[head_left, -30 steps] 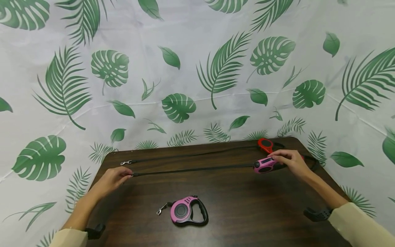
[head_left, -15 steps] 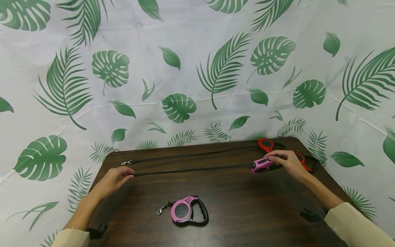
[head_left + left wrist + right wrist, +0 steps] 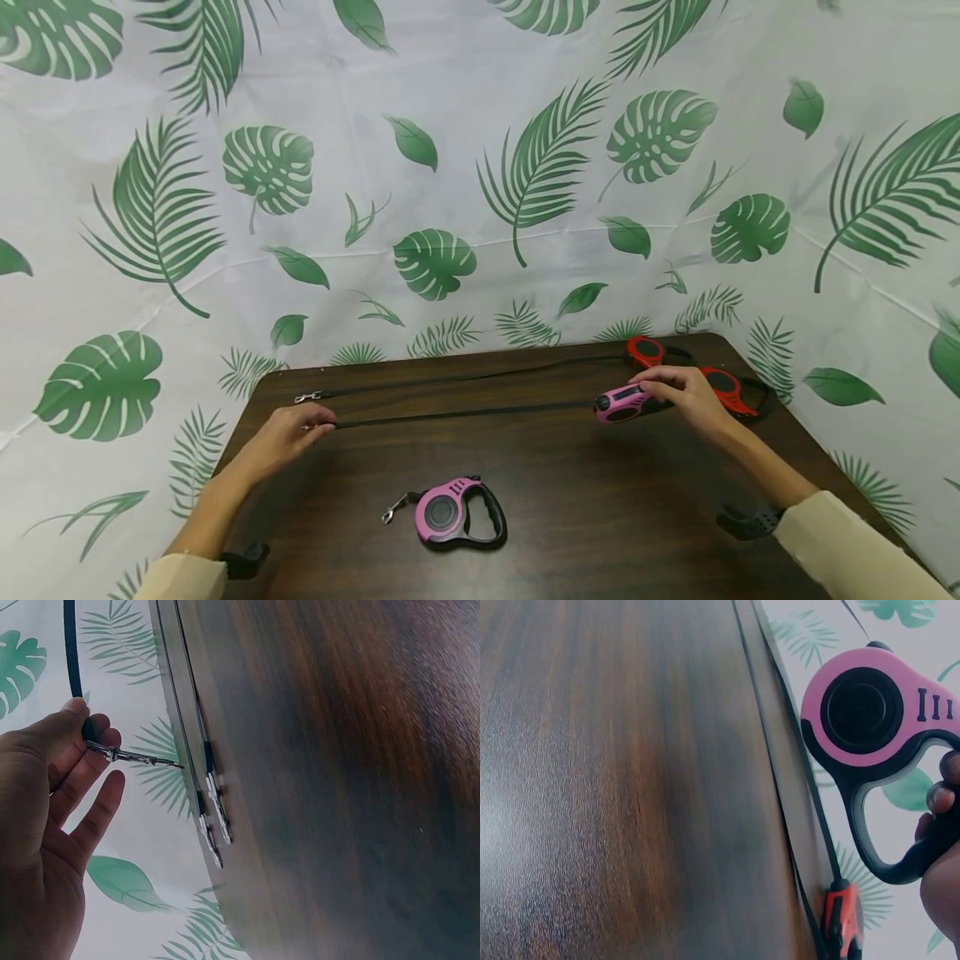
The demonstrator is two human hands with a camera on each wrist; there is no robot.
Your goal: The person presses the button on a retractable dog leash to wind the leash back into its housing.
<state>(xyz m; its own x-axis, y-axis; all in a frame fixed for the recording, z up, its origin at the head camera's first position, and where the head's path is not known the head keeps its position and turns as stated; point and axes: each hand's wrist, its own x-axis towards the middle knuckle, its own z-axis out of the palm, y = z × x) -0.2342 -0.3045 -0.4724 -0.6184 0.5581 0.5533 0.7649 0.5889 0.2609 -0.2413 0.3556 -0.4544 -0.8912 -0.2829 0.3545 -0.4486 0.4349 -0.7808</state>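
My left hand [image 3: 288, 437] pinches the end of a black leash strap [image 3: 465, 413] between thumb and fingers. The metal clip [image 3: 127, 755] sticks out beyond those fingers in the left wrist view. The strap runs taut above the table to a pink retractable leash [image 3: 622, 403]. My right hand [image 3: 690, 404] grips that leash by its black handle [image 3: 937, 844], with fingers curled through the loop in the right wrist view. A second pink retractable leash [image 3: 440, 512] lies on the table nearer the front, its strap wound in and its clip [image 3: 388, 512] to the left.
Two red retractable leashes, one farther back [image 3: 645, 352] and one nearer [image 3: 723, 385], lie at the table's back right. Two straps with metal clips [image 3: 217, 806] lie along the back left of the brown table [image 3: 600, 517]. A leaf-print cloth [image 3: 450, 183] hangs behind.
My right hand has moved left with the pink leash, uncovering more of the nearer red one. My left hand has shifted slightly right. The strap between them is shorter.
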